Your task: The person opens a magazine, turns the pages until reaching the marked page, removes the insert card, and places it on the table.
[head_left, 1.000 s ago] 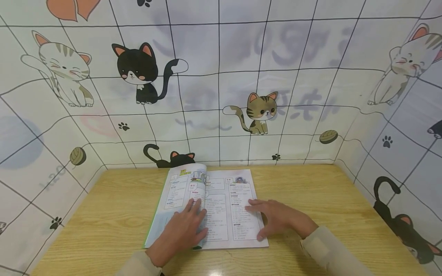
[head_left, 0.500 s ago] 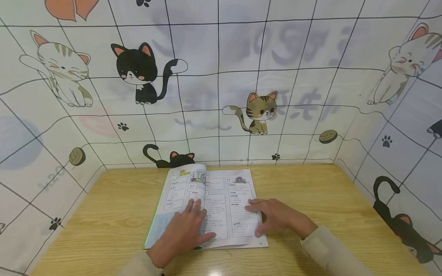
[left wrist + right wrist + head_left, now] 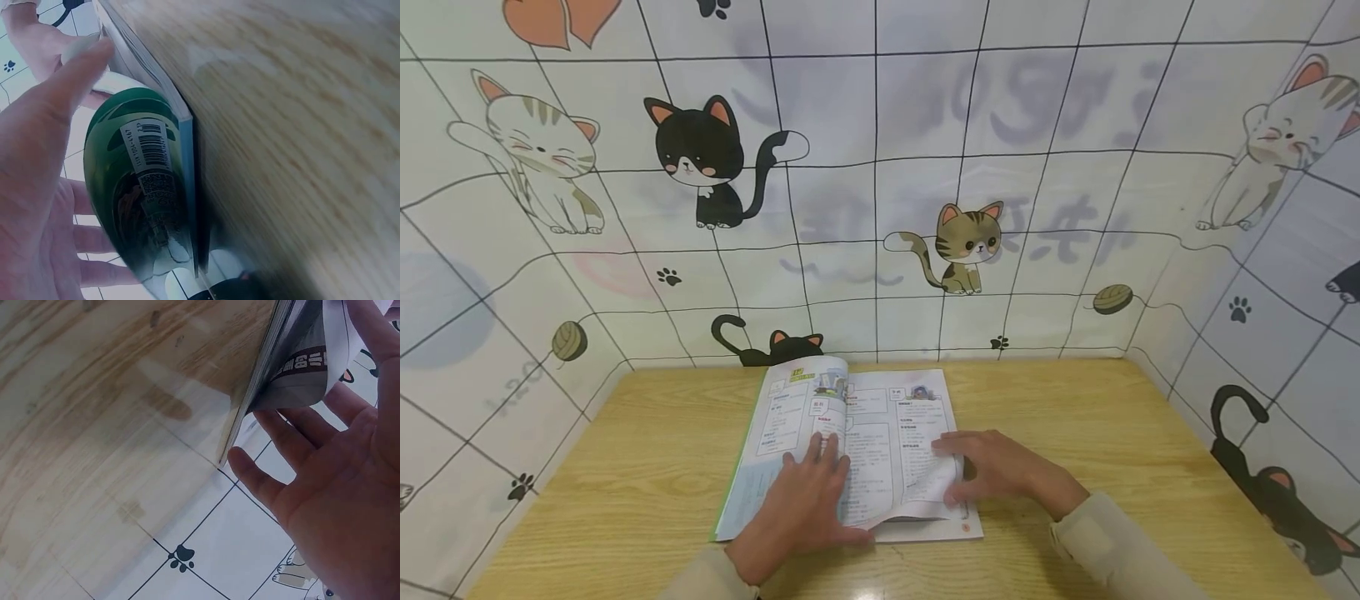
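A softcover book (image 3: 868,400) lies spread on the table. My left hand (image 3: 797,504) rests on its left-hand page with straight fingers, and the thumb stretches out to the near edge. On the right side, the near corner of a page (image 3: 925,492) is raised and curls up off the page below. My right hand (image 3: 1003,471) touches that page, index finger and thumb apart. In the right wrist view the page's grey underside (image 3: 300,381) bows up beside the fingers (image 3: 284,437). The left wrist view shows the glossy green cover (image 3: 103,144) with a barcode, bent beside my left hand (image 3: 34,162).
The wooden table (image 3: 1067,400) extends on both sides of the book. A white wall covering (image 3: 880,200) with grid lines and cartoon cats stands behind it and along both sides. Beige sleeves (image 3: 1120,542) cover my forearms.
The right-hand page's near corner has lifted and curled up. My right thumb has moved slightly left with it. My left thumb has stretched right, to the book's near edge.
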Available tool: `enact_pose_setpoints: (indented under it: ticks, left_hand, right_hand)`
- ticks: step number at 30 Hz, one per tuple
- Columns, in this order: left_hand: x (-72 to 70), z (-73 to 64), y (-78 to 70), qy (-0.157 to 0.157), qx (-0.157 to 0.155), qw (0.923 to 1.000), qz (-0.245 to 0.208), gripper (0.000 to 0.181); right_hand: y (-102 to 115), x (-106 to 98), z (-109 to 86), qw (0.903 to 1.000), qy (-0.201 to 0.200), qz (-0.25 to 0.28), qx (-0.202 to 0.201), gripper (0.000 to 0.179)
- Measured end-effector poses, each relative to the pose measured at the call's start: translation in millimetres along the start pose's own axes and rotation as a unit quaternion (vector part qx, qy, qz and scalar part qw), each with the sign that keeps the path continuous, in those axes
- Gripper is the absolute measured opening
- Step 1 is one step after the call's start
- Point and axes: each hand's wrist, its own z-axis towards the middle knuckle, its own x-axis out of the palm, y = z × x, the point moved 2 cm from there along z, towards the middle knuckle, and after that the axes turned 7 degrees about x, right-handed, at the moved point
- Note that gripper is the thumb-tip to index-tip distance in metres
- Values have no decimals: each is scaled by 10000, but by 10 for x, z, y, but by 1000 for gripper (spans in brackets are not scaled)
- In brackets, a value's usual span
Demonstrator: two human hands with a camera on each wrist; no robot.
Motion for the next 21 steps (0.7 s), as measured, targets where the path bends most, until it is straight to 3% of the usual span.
enact_pose_setpoints:
  ticks: [8, 12, 17, 21]
  left_hand:
    - [-48, 7, 20, -242, 232, 9993, 183, 81]
    - [-83, 13, 17, -652, 932, 9934, 151, 72]
    - [-130, 0, -39, -1079, 2065, 9717, 381, 73]
    - [-150, -1, -86, -1144, 2432, 9609, 663, 78]
  right_hand:
    - [17, -65, -1, 9995, -315, 55, 74, 79]
    - [34, -113, -6, 9991, -425, 68, -31, 78]
    - [65, -162, -18, 9983, -445, 312, -204, 70]
    - [79, -187, -36, 9977, -338, 551, -196, 62]
